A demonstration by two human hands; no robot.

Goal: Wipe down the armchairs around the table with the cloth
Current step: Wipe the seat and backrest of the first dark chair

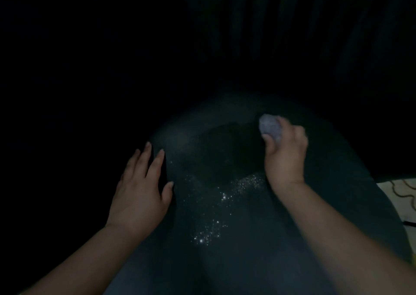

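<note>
Dimly, right hand [284,153] grips cloth [270,127]; left hand [140,189] rests on armchair [225,261].

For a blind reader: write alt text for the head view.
In dim light, the right hand grips a balled grey cloth against a dark armchair, while the left hand rests flat on it. White specks dot the surface between them.

we see armchair [225,141]: dark teal, plain | droplets [216,207]: white glinting specks across its surface | cloth [270,127]: pale grey-lilac, mottled | floor [403,195]: cream with dark wavy lines
</note>
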